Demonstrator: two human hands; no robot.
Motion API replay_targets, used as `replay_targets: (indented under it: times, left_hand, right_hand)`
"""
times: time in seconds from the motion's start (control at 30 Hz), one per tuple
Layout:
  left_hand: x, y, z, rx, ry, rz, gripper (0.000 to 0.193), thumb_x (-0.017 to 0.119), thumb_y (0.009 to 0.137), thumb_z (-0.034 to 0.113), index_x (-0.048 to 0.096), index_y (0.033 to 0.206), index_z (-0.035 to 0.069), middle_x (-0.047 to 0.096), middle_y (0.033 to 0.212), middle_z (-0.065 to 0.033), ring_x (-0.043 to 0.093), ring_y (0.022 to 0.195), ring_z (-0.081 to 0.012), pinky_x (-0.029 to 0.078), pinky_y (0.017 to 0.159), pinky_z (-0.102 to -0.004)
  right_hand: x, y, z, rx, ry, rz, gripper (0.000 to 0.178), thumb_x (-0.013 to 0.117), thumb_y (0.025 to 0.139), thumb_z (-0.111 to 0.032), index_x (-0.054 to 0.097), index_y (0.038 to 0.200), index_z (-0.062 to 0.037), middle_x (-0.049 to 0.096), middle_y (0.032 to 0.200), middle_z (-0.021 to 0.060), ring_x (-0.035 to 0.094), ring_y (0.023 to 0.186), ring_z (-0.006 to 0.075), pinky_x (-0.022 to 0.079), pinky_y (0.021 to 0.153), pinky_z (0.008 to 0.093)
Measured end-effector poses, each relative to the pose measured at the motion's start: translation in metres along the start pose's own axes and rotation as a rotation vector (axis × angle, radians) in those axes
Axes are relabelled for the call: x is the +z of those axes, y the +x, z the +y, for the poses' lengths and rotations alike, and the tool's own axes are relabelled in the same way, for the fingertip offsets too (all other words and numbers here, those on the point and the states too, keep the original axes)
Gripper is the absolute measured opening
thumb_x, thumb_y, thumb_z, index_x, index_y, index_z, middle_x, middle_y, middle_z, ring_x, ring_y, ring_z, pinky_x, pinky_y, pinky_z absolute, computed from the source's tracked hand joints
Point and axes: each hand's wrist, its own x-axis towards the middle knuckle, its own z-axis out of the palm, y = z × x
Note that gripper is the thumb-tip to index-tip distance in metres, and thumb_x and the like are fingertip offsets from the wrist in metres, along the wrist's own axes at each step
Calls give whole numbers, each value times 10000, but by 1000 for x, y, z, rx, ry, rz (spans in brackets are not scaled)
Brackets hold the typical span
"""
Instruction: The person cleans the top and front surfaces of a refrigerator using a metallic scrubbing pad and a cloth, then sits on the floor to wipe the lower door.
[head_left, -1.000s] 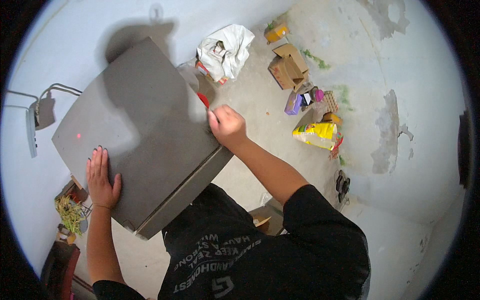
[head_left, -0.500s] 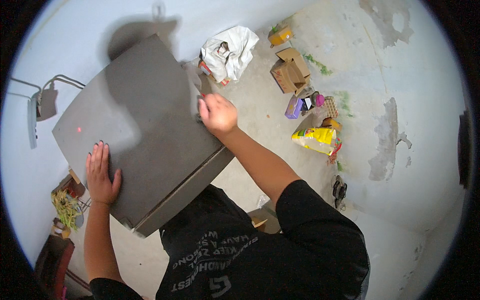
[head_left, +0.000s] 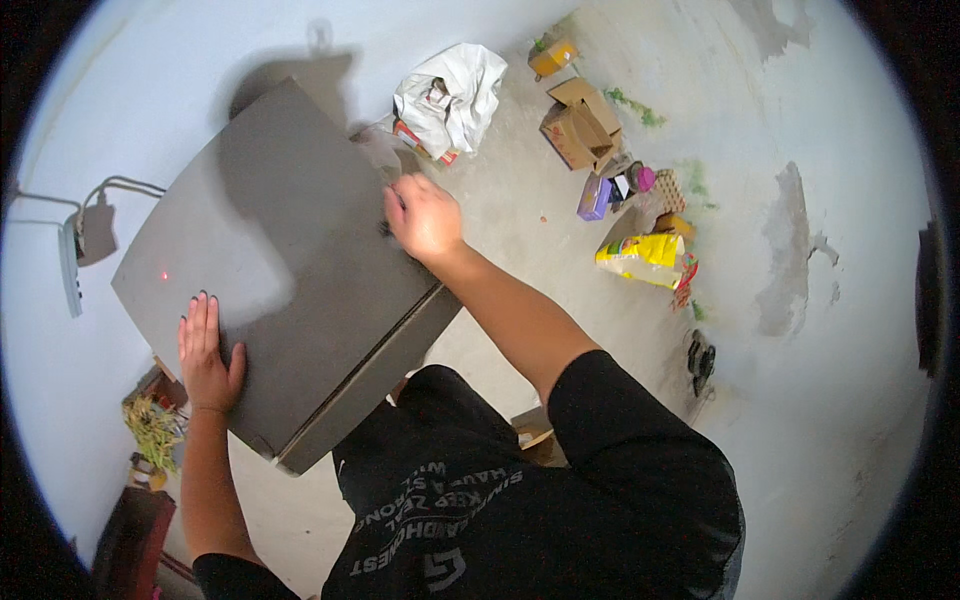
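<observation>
The left hand (head_left: 209, 362) lies flat; the right hand (head_left: 426, 220) makes a fist.

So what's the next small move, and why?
Probably slide the right hand slightly along the grey boxy unit's edge: it is curled at that edge, while the left hand lies flat on top, likely able to steady it. What the right fist grips, if anything, is unclear.

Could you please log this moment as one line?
left hand: flat on grey boxy unit | right hand: curled at unit's right edge | white bag: beyond
</observation>
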Motion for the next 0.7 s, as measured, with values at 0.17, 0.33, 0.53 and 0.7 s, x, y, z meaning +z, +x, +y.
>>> replay_targets:
  times: [0.17, 0.33, 0.53, 0.7]
  left_hand:
    - [-2, -9, 2, -56, 100, -26, 806, 663, 911, 210, 345, 1639, 71, 366, 1683, -169, 317, 1570, -351, 192, 1291, -533]
    - [27, 4, 43, -288, 155, -21, 748, 631, 1000, 311, 337, 1645, 69, 341, 1698, -171, 293, 1580, -358, 186, 1289, -529]
    - [50, 49, 121, -188, 145, 112, 747, 586, 1011, 400, 357, 1637, 63, 319, 1707, -182, 276, 1589, -353, 185, 1276, -552]
    - [40, 50, 126, -184, 128, 84, 760, 582, 1004, 424, 360, 1635, 63, 353, 1691, -178, 280, 1586, -346, 166, 1276, -552]
  right_hand:
    - [-6, -18, 31, 225, 146, 103, 217, 672, 979, -240, 643, 900, -41, 670, 906, 195, 647, 840, 451, 532, 752, 520]
    - [-40, -98, 103, 1260, 937, 231, 278, 668, 1028, -241, 665, 868, -14, 595, 724, -6, 595, 723, 141, 503, 670, 347]
    - [-54, -74, 19, 232, 102, 75, 161, 682, 978, -186, 610, 894, -68, 659, 855, 99, 668, 784, 285, 535, 681, 420]
    - [-21, -30, 0, -25, -90, -129, 149, 659, 957, -227, 614, 911, -92, 608, 876, 106, 676, 845, 324, 561, 708, 455]
